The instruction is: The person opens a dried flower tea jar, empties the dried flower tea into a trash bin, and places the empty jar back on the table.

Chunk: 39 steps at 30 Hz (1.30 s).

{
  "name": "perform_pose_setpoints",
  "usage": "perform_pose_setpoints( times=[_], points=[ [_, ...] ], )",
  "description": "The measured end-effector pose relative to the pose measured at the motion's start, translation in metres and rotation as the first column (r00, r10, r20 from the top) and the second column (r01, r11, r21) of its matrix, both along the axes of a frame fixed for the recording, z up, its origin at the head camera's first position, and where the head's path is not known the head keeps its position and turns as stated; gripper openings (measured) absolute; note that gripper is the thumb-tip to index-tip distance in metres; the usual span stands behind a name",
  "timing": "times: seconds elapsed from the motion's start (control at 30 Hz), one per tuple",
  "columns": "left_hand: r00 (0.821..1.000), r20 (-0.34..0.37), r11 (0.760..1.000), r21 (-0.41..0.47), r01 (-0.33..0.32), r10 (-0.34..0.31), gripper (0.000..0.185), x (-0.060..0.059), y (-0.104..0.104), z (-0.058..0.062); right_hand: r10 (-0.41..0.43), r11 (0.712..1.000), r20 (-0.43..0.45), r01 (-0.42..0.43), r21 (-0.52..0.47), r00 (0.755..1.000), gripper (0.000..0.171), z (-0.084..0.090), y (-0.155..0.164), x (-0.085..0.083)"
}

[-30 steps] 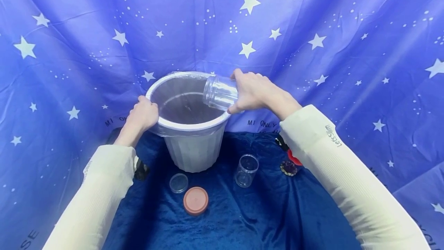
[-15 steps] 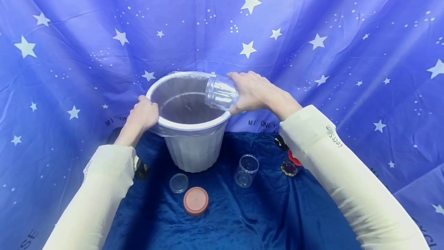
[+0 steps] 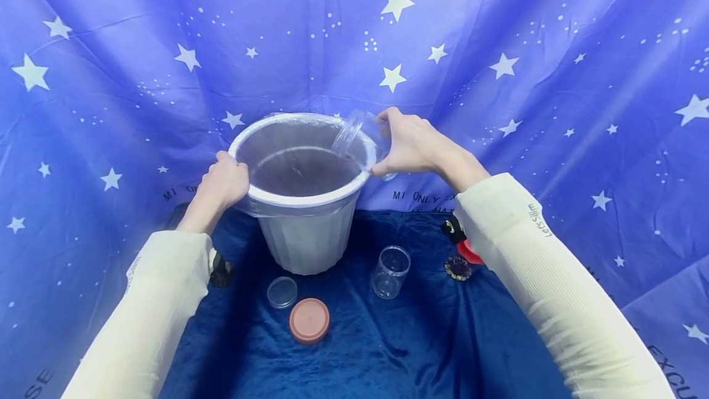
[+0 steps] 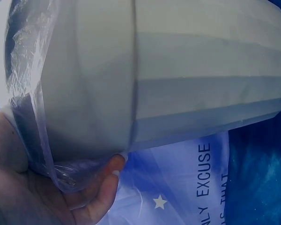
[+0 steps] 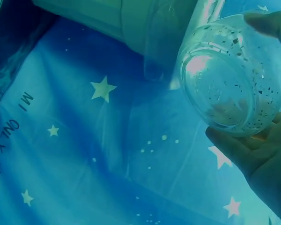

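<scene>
My left hand (image 3: 223,182) grips the near-left rim of a pale grey bin (image 3: 307,240). In the left wrist view, its fingers curl under a clear plastic liner (image 4: 30,56) folded over that rim. At the bin's right rim, my right hand (image 3: 412,143) holds a clear plastic jar (image 3: 354,131) between thumb and fingers. The jar lies tilted, its mouth over the bin's opening and its base beyond the rim. Small dark specks cling inside the jar in the right wrist view, where its round base (image 5: 218,89) faces the camera.
On the dark blue cloth (image 3: 354,359) stand a second clear jar (image 3: 390,273), a clear round lid (image 3: 282,292) and an orange-pink lid (image 3: 309,320). By the right sleeve are a dark-topped round thing (image 3: 458,268) and a red object (image 3: 469,252). A starry curtain hangs behind.
My right hand has moved slightly right and turned the jar, which now looks blurred and shows its base below the hand. The left hand keeps its grip on the bin's rim.
</scene>
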<state>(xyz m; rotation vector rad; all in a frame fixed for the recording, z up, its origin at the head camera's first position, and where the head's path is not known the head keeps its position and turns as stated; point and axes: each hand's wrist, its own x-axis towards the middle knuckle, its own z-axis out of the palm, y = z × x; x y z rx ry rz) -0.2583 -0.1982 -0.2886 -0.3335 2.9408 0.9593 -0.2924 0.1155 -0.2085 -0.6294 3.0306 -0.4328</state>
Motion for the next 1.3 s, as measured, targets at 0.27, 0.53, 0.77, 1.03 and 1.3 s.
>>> perform_pose_setpoints(
  times=[0.27, 0.53, 0.77, 1.03, 1.3],
  points=[
    [1.0, -0.001, 1.0, 0.001, -0.008, 0.008, 0.062, -0.001, 0.0, -0.001, -0.018, 0.991, 0.008, 0.019, -0.136, 1.0, 0.1, -0.007, 0.01, -0.004],
    [1.0, -0.001, 1.0, 0.0, -0.009, 0.009, 0.061, -0.001, 0.001, 0.001, -0.066, 0.966, -0.009, 0.062, -0.249, 0.998, 0.102, -0.015, 0.019, -0.008],
    [1.0, -0.012, 1.0, 0.003, -0.009, 0.009, 0.058, 0.0, 0.001, 0.003, -0.087, 0.953, -0.06, 0.065, -0.297, 0.994, 0.111, -0.021, 0.027, -0.013],
    [1.0, -0.003, 1.0, 0.004, -0.012, 0.012, 0.059, 0.0, 0.001, 0.004, -0.136, 0.933, -0.059, 0.108, -0.344, 0.989, 0.111, -0.024, 0.037, -0.015],
    [1.0, 0.0, 1.0, 0.007, -0.012, 0.012, 0.06, 0.0, 0.001, 0.001, -0.2, 0.907, -0.059, 0.162, -0.389, 0.978, 0.111, -0.03, 0.049, -0.017]
  ],
)
